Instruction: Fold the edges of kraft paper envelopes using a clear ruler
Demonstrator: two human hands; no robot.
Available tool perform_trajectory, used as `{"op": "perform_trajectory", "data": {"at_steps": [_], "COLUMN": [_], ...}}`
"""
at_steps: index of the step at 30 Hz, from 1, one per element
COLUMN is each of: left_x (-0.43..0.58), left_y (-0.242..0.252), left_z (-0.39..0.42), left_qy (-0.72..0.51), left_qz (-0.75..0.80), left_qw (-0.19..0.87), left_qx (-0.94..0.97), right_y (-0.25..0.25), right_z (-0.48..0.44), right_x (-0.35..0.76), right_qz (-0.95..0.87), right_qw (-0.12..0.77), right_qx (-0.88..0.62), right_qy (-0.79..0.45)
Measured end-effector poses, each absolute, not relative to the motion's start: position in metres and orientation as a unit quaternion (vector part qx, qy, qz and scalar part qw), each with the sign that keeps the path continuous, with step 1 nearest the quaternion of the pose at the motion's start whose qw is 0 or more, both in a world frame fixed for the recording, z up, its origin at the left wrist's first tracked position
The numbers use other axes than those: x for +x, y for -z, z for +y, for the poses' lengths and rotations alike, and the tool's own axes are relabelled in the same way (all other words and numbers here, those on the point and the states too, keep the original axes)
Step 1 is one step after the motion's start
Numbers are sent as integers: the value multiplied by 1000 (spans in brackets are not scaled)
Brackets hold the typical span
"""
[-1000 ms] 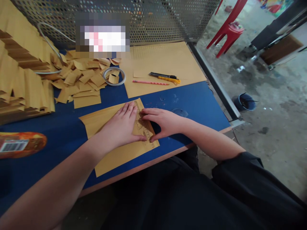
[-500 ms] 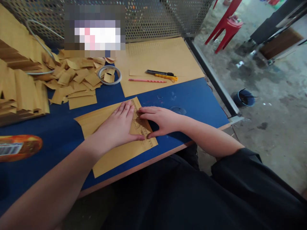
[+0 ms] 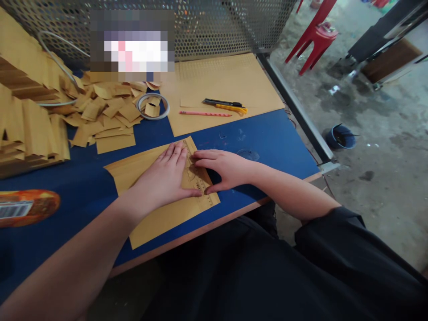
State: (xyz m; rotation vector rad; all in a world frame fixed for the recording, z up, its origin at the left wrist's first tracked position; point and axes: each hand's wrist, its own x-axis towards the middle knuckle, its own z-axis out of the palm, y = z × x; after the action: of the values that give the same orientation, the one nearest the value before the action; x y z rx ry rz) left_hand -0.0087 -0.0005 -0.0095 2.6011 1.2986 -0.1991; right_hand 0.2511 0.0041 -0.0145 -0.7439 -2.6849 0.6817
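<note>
A brown kraft paper piece (image 3: 150,229), perhaps a folded sheet or bag, lies at a slant near the front edge of the blue table. A clear ruler (image 3: 191,173) with a printed scale rests along its right side. My left hand (image 3: 163,171) lies flat over the paper, fingers stretched out and touching the ruler's left edge, thumb spread toward its lower end. From the right, my right hand (image 3: 227,168) puts its fingertips and thumb at the ruler's other edge, with a gap between thumb and fingers. Parts of the ruler are hidden under the fingers.
Beyond my hands, a pink pencil (image 3: 204,114) and box cutters (image 3: 230,107) lie on kraft sheets (image 3: 220,76). A tape roll (image 3: 137,107) sits by loose paper pieces (image 3: 110,107). Folded paper stacks (image 3: 36,129) and an orange packet (image 3: 43,207) are at left; mesh (image 3: 214,31) stands behind.
Both hands, the ruler and the paper keep their places. Only the camera view has shifted very slightly.
</note>
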Motion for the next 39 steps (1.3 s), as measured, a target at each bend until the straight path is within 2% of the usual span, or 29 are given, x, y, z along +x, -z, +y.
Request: {"op": "perform_trajectory", "data": {"at_steps": [39], "left_x": [-5], "left_y": [7], "left_z": [-1], "left_qy": [82], "left_qz": [439], "left_qw": [109], "left_qx": [888], "right_y": [14], "right_z": [5], "right_x": [252], "right_qz": [-925], "right_qw": [136], "right_qx": [-256], "right_qy": [-244]}}
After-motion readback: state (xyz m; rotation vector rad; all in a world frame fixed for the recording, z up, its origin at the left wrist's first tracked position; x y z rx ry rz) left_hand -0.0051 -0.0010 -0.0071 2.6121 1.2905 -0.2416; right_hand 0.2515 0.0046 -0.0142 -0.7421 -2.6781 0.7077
